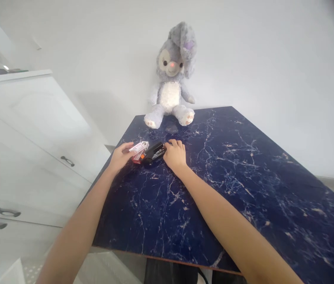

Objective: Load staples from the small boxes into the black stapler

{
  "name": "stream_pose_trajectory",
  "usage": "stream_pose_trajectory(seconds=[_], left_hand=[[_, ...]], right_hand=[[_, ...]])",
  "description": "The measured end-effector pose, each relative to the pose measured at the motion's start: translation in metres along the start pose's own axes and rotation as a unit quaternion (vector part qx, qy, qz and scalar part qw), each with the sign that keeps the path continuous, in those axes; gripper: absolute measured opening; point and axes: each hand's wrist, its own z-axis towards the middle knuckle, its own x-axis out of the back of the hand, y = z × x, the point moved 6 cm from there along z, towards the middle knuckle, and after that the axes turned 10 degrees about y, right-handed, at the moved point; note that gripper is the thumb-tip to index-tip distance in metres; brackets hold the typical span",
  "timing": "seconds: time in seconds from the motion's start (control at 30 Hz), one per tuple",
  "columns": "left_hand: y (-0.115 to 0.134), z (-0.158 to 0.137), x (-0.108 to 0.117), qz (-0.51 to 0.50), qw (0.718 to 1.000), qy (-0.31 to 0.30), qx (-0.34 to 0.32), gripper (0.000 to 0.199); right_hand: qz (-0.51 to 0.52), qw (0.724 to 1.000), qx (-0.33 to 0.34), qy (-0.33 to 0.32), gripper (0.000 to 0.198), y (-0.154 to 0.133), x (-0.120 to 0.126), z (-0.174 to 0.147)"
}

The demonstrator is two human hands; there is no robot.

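Observation:
My left hand point(120, 157) is closed on a small red-and-white box point(137, 151), its fingertips at the box's left side. Dark marks show on the white end of the box. Just right of it lies a black object with an orange part point(154, 152), glossy on top; its kind is not clear from here. At the right end of this black object, my right hand point(175, 154) has its fingers curled against it, and the fingertips are partly hidden. Box and black object sit close together, low over the dark blue marbled table point(214, 165).
A grey plush rabbit point(171, 94) sits at the table's back edge against the white wall. To the left stands a white cabinet point(30, 138) with dark handles. The table's front edge runs below my forearms.

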Motion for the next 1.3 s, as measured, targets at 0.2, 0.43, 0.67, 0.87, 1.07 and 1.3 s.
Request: stream_pose_trajectory(seconds=[0.2, 0.43, 0.67, 0.87, 1.07, 1.3], left_hand=[[-0.022, 0.009, 0.017, 0.042, 0.988, 0.124, 0.08, 0.045], [0.013, 0.004, 0.017, 0.296, 0.951, 0.036, -0.077, 0.033], [0.04, -0.01, -0.007, 0.386, 0.903, -0.086, -0.17, 0.046], [0.034, -0.009, 0.004, 0.265, 0.961, -0.024, -0.078, 0.033], [0.038, -0.013, 0.0, -0.092, 0.995, 0.034, 0.034, 0.05], [0.053, -0.023, -0.018, -0.316, 0.94, -0.093, 0.086, 0.05]], right_hand=[[0.003, 0.999, -0.012, 0.034, 0.029, -0.003, 0.006, -0.001], [0.102, 0.987, -0.12, 0.04, 0.025, 0.024, 0.0, 0.007], [0.283, 0.917, -0.264, 0.094, 0.024, 0.055, -0.003, 0.009], [0.287, 0.915, -0.26, 0.113, 0.023, 0.053, 0.003, 0.007], [0.327, 0.911, -0.215, 0.133, 0.02, 0.039, 0.012, 0.007], [0.323, 0.93, -0.086, 0.151, 0.024, 0.011, 0.022, 0.005]])
